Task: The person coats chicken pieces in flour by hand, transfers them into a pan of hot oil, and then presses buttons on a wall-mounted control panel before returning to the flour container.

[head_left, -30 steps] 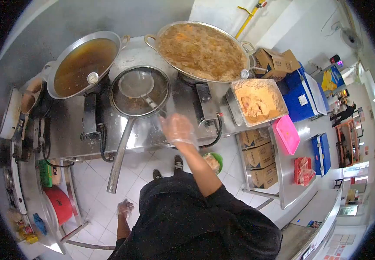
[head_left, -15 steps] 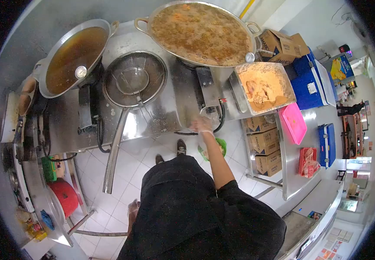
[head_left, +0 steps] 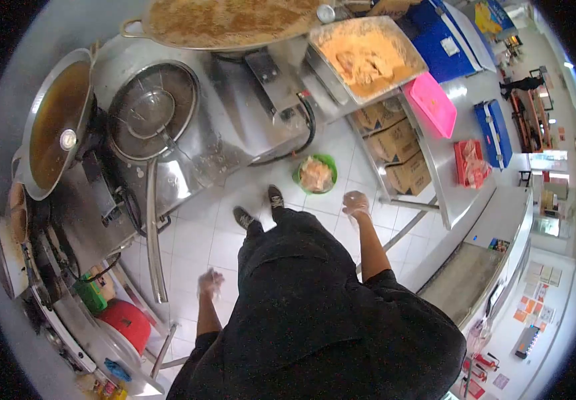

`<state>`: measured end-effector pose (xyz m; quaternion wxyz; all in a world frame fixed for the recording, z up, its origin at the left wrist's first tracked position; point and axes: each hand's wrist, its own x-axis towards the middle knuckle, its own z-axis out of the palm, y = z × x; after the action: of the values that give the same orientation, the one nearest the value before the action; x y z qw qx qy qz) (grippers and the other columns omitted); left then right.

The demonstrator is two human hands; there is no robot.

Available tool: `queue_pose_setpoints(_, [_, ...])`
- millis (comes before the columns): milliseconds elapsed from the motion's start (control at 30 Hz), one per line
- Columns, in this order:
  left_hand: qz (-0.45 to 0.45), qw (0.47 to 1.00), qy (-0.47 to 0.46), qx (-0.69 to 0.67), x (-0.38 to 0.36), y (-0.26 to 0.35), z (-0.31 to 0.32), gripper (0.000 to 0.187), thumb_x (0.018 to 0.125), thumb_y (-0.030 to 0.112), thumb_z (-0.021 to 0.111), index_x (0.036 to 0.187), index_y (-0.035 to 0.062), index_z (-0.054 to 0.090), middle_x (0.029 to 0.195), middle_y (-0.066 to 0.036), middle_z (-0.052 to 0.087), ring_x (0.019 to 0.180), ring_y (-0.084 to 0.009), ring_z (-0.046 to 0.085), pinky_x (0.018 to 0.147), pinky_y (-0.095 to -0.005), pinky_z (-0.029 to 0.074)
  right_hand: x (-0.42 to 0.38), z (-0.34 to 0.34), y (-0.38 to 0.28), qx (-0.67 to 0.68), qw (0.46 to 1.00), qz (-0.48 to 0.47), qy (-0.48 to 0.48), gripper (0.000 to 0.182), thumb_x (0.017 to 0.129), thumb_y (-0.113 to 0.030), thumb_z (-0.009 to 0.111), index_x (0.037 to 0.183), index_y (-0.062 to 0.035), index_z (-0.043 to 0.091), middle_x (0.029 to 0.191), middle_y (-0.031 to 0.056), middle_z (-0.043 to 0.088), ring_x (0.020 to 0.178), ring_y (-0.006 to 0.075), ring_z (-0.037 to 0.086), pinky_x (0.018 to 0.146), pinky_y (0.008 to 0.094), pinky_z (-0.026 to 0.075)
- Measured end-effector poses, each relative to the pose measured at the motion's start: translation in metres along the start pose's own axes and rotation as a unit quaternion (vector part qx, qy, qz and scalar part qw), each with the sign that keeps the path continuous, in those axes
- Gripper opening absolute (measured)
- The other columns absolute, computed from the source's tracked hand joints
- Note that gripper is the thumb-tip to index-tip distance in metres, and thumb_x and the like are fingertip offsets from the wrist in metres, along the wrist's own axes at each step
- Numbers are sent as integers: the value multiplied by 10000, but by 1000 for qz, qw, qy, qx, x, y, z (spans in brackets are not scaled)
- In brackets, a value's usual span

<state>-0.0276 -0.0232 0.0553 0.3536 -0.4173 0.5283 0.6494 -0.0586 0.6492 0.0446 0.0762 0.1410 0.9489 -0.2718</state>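
My left hand [head_left: 210,283], in a clear plastic glove, hangs low over the floor tiles beside my body, fingers loosely apart and nothing in them. My right hand [head_left: 356,203], gloved the same way, is out to the right over the floor, empty, its fingers slightly bent and apart. Nearest to it stands a green bin [head_left: 314,175] with crumpled plastic in it. On the steel counter lie a large long-handled strainer [head_left: 153,220] and a smaller strainer [head_left: 151,112] inside it. A metal tray [head_left: 368,63] of orange breading flour, with coated pieces in it, sits farther right.
A large pan [head_left: 228,23] of frothy oil is ahead, and another oil pan [head_left: 54,127] stands left. Cardboard boxes [head_left: 394,147] fill the shelf below the right-hand table, which bears a pink tray [head_left: 431,103], a red basket [head_left: 469,163] and a blue cooler [head_left: 494,133].
My body has turned right and away from the counter. My right hand has left the counter edge and moved right, past the bin. My left hand has come out into fuller view.
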Motion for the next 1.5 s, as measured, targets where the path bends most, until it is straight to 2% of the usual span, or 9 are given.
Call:
queue_pose_setpoints(100, [74,997,1,-24,11,24,14,366,968,386,598,941,21,610,820,-118,666,645,-233,646,560,-336,516,-39,-34,-2,177,922,334,-88,281,899,-255,675,998,7,653,854,128,713,647,215,676,495,326,552])
queue_pose_setpoints(233, [83,991,67,75,-8,48,68,388,954,439,601,966,52,616,852,-105,698,670,-213,679,509,-290,458,-89,-63,9,321,813,481,-64,298,919,-258,663,1013,25,641,822,141,695,569,223,646,455,330,526])
queue_pose_setpoints(467, [108,984,-2,138,-14,7,220,365,958,423,600,1003,62,622,897,-111,710,697,-203,691,512,-280,453,-105,-100,113,410,804,430,33,322,937,-271,652,1043,32,625,776,143,685,491,193,604,399,298,463])
queue_pose_setpoints(800, [206,904,-125,353,-90,75,503,441,986,384,540,1107,-34,612,923,-124,706,729,-192,678,607,-315,536,-29,-177,146,463,824,321,55,303,918,-221,581,1045,47,640,754,112,681,550,164,642,476,282,493])
queue_pose_setpoints(1000, [231,901,-145,338,-84,105,585,380,987,346,548,1067,-14,637,904,-105,699,731,-177,670,627,-313,537,29,-231,152,337,905,260,13,287,917,-256,618,983,17,679,785,107,694,605,160,661,556,297,519])
queue_pose_setpoints(1200, [285,911,-131,268,-93,171,668,354,990,343,548,1047,9,650,904,-83,701,740,-166,670,638,-304,532,167,-355,136,206,972,50,98,287,930,-251,629,1043,11,659,894,120,693,765,159,662,712,291,517])
queue_pose_setpoints(1367, [326,927,-172,72,-99,274,754,383,998,360,544,1181,35,629,977,-88,693,965,-180,646,840,-346,509,367,-465,83,375,926,19,31,328,944,-269,621,1128,1,646,933,73,675,814,109,619,769,278,502])
queue_pose_setpoints(1467, [360,917,0,170,-55,354,801,440,1034,371,475,1225,-9,587,1091,-78,680,988,-190,652,896,-329,506,511,-460,101,297,955,20,-7,359,964,-325,605,1141,-15,637,850,30,640,719,100,580,672,261,482])
queue_pose_setpoints(1500, [499,771,130,373,-11,367,804,397,1032,320,455,1260,14,567,1001,-105,661,930,-214,645,850,-363,515,549,-453,107,250,968,35,-15,367,972,-346,599,1142,-23,632,809,14,624,671,101,564,617,255,473])
